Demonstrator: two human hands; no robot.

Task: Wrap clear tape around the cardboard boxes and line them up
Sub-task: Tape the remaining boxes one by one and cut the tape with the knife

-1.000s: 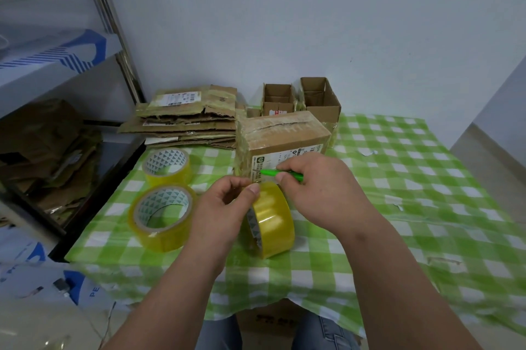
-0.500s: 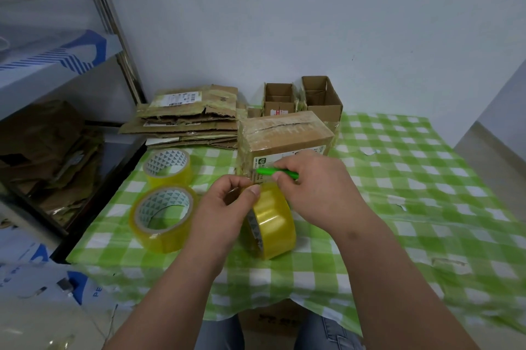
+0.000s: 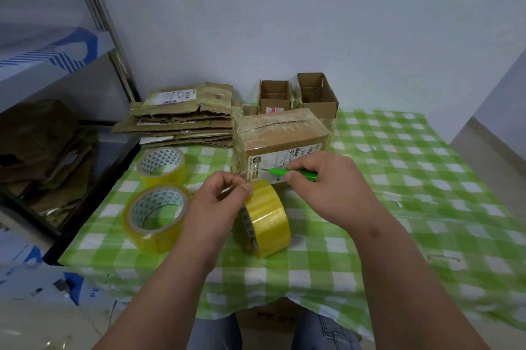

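Both hands curled: left hand (image 3: 216,204) pinches tape roll (image 3: 267,218); right hand (image 3: 327,187) grips green cutter (image 3: 296,174).

1. A closed brown cardboard box (image 3: 280,144), wrapped in glossy clear tape and bearing a white label on its near side, sits on the green checked cloth.
2. A yellowish roll of clear tape (image 3: 266,218) stands on edge just before it.
3. Two more such rolls (image 3: 156,217) (image 3: 162,166) lie flat to the left.
4. Two open small cardboard boxes (image 3: 274,96) (image 3: 317,93) stand side by side behind.
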